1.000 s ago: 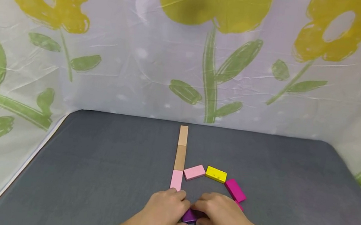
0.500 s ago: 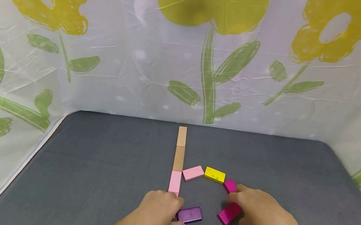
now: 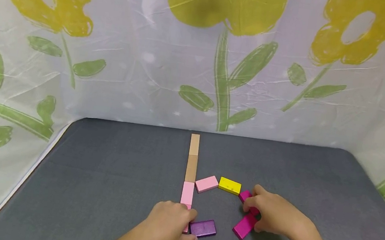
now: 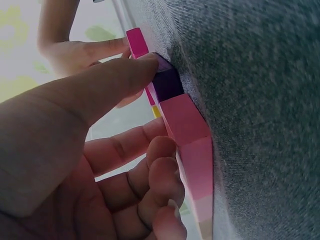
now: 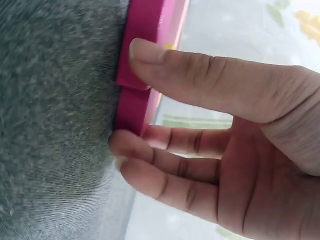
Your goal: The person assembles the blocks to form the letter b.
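Note:
My left hand (image 3: 169, 223) rests at the near end of a line of blocks, its thumb on the purple block (image 3: 203, 228) and its index finger beside the pink block (image 4: 185, 117). In the left wrist view, the other fingers curl by the pink blocks. My right hand (image 3: 276, 212) holds two magenta blocks that meet at an angle. Its thumb presses the lower magenta block (image 3: 244, 225), and its fingertips lie against the upper magenta block (image 3: 245, 195), partly hidden by the hand. A gap separates the purple block from the lower magenta one.
Beyond the hands, a pink block (image 3: 206, 184) and a yellow block (image 3: 230, 186) continue the curve. Two tan blocks (image 3: 191, 168) and a pink one (image 3: 187, 193) extend the straight line. A dark grey tabletop (image 3: 118, 167) lies underneath, with a flowered curtain (image 3: 130, 68) behind it.
My right hand has left the purple block and moved right to the magenta blocks. Since half a second ago it has shifted slightly away from me. The left hand has stayed almost in place.

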`<state>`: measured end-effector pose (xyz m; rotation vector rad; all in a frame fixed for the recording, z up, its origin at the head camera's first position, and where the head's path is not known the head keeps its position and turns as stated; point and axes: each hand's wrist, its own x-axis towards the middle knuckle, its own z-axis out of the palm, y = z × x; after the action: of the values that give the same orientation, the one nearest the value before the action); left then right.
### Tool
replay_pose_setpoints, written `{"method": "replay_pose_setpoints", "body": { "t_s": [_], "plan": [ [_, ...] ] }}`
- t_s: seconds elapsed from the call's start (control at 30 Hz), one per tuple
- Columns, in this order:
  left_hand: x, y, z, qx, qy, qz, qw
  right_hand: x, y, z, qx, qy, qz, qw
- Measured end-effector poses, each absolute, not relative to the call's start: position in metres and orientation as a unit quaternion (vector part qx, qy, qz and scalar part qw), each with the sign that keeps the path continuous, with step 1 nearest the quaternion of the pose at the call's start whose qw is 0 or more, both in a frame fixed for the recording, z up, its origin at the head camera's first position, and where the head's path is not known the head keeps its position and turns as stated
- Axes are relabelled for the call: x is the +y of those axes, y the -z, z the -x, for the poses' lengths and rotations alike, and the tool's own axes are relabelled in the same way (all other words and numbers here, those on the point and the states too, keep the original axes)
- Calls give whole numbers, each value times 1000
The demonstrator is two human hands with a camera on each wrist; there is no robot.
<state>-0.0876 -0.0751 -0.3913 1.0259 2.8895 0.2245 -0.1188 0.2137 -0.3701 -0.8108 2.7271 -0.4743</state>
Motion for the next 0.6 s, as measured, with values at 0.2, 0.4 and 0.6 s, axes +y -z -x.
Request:
{"method": "replay_pose_setpoints", "body": {
  "t_s": [0.2,0.4,0.6],
  "plan": [
    [-77,391,89,938,-87,-333,40,210,371,121,929,182,291,137],
    [-76,390,91,939,-88,-329,57,204,373,121,930,182,295,118],
    [-74,389,91,940,-87,-319,83,200,378,122,929,184,305,96]
  ]
}}
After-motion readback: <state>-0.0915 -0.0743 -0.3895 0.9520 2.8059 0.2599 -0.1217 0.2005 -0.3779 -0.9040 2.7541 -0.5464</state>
